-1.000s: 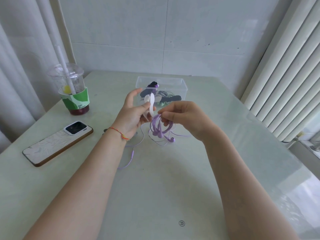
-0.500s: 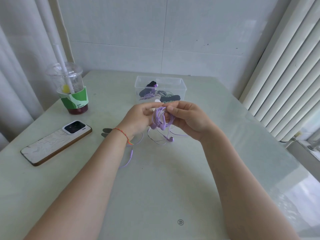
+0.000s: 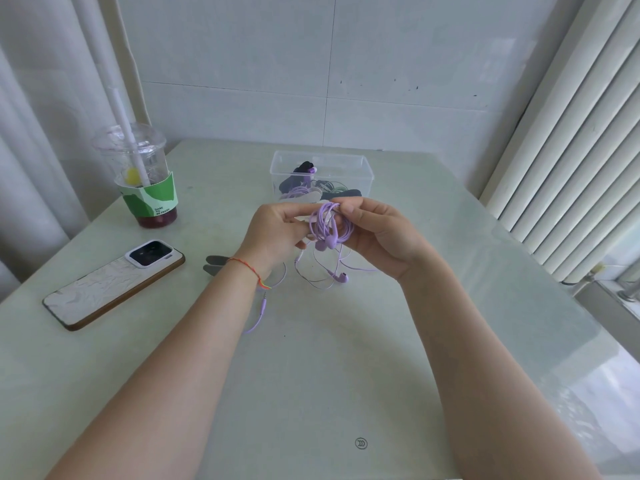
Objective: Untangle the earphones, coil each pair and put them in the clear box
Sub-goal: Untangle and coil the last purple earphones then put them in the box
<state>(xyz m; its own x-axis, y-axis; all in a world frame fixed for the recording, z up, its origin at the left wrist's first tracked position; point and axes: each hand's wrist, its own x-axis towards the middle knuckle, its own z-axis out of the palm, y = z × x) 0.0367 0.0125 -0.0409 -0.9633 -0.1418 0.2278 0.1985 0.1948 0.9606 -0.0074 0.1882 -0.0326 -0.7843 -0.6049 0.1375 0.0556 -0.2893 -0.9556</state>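
Since a second ago, your hands have closed together: your left hand (image 3: 277, 230), which was raised with a white strip between its fingers, now meets your right hand (image 3: 377, 233) in front of the clear box (image 3: 367, 168). Your right thumb and fingers are curled round a coil of purple earphones (image 3: 327, 225), pinching it at the top. Your left fingers are curled in against the coil's left side, touching the cord; whether they still hold the white strip cannot be told. Two earbuds hang at the bottom of the coil. Loose purple cord drops from the coil to the table (image 3: 311, 375), where a third earbud (image 3: 342, 278) lies just below your hands, and the plug end (image 3: 263, 304) trails under your left wrist. A thin orange bracelet (image 3: 246, 265) circles that wrist.

Behind your hands, the clear box holds purple, black and green cords. Two small grey strips (image 3: 216, 265) lie on the table beside your left wrist. Further left lies a phone (image 3: 114, 284), face down, and beyond it stands a plastic cup (image 3: 145, 178) with a green sleeve and a white straw.
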